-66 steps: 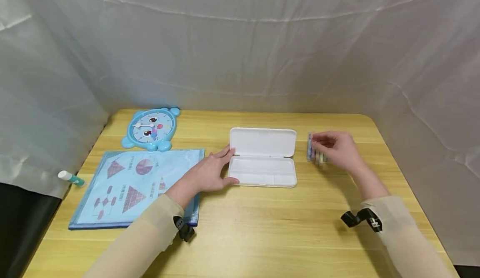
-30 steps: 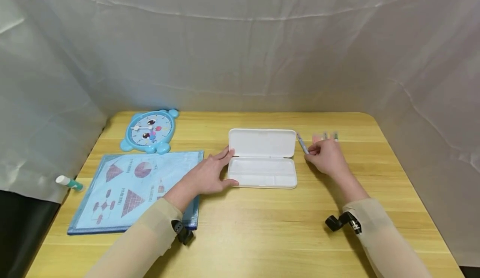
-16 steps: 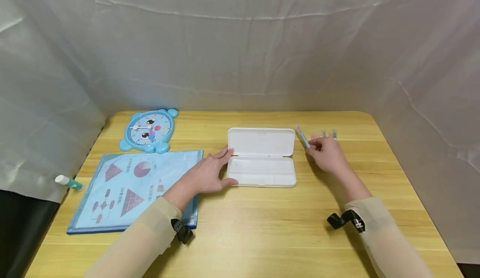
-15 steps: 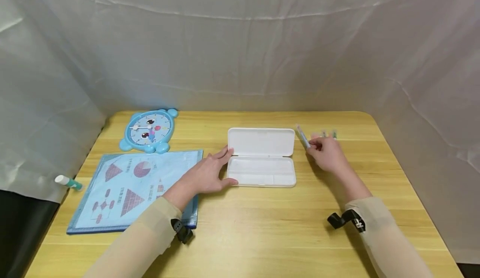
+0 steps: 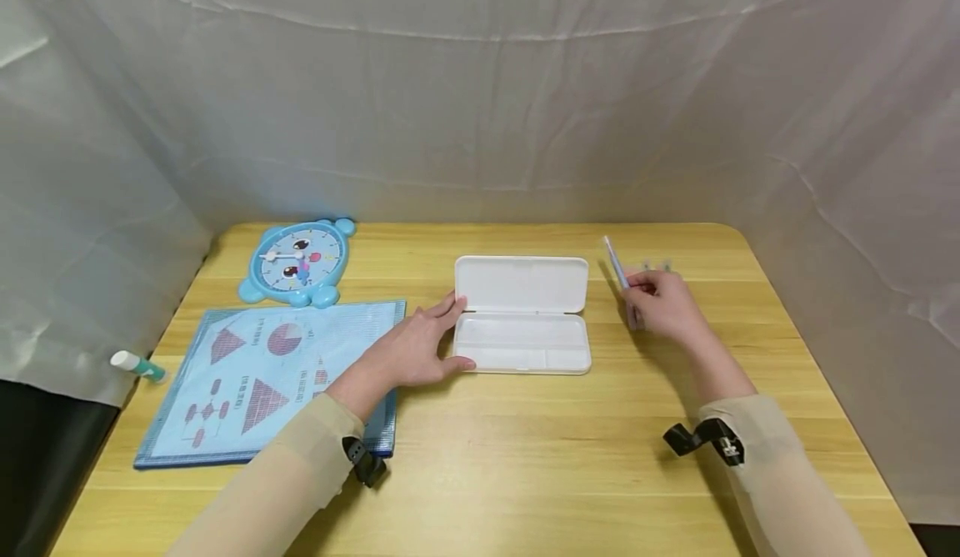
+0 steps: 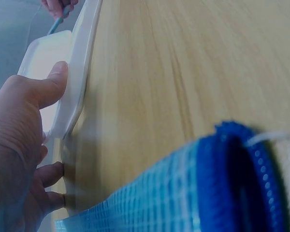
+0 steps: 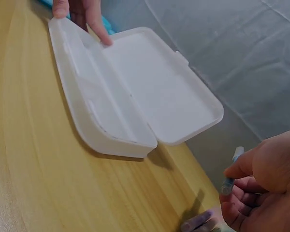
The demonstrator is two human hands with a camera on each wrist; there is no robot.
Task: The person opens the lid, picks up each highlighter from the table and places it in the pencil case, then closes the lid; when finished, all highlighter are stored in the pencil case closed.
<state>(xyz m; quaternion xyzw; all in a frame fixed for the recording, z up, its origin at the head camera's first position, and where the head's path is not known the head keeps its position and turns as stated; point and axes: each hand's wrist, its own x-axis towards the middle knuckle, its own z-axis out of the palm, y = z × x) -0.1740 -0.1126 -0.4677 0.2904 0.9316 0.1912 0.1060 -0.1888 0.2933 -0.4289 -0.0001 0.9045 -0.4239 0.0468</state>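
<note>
A white pencil case lies unfolded mid-table, its lid laid back and its divided tray bare. My left hand rests at the case's left end. In the left wrist view its thumb lies on the rim, while other fingertips touch the table. To the right of the case, my right hand pinches a slim light-blue pen between thumb and fingers, its pale end pointing up and away. Beneath that hand lie more pens, partly hidden; purplish ends show in the right wrist view.
On the left lies a blue mesh zip folder with printed paper inside. Behind it is a blue toy clock with a cartoon face. A white-and-green glue stick lies at the table's left edge. Grey cloth surrounds the back and sides.
My right hand has gone from the row of pens to pinching one light-blue pen, which has swung more upright and shifted slightly right. The left hand stays on the case.
</note>
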